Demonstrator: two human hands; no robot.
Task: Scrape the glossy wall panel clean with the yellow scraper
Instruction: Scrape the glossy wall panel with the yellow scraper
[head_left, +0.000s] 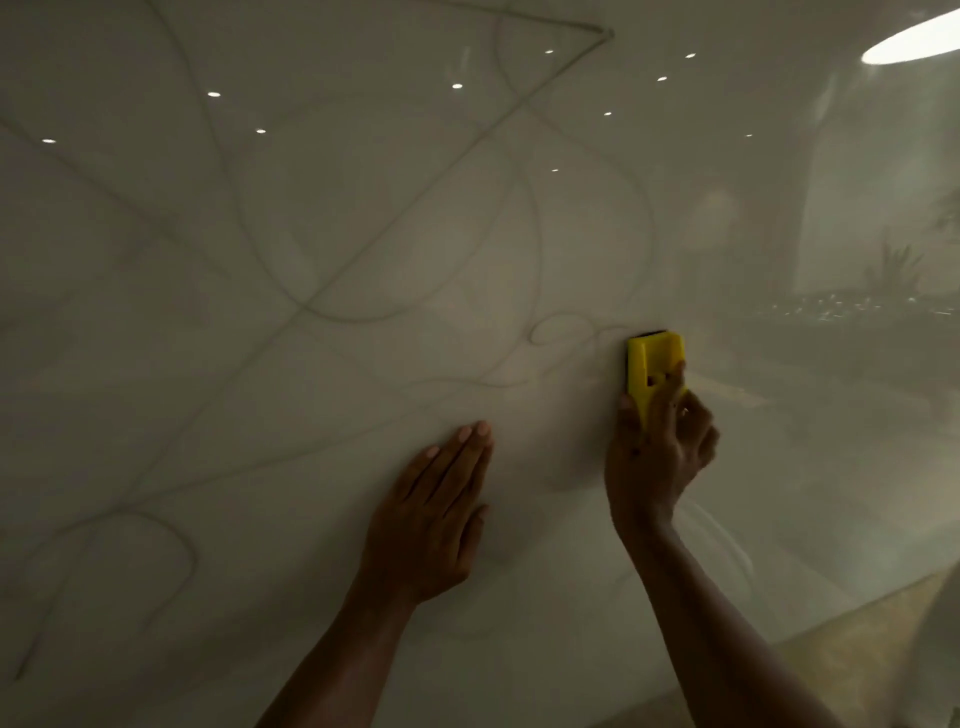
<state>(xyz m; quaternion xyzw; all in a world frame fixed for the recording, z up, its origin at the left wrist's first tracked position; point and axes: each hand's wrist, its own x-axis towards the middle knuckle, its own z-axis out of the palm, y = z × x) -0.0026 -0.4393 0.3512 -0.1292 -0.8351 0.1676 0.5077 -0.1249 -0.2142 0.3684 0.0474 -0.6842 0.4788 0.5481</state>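
A glossy pale wall panel (311, 260) with thin grey veining fills nearly the whole view. My right hand (657, 457) grips a yellow scraper (652, 358), which points upward with its dark blade edge pressed against the panel at centre right. My left hand (436, 514) rests flat on the panel with fingers together, lower and to the left of the scraper, holding nothing. Both forearms rise from the bottom of the view.
The panel mirrors several ceiling spotlights, one large bright light (909, 41) at top right, and hazy plants (893, 270) on the right. A tan floor strip (857, 649) shows at the bottom right, below the panel's lower edge.
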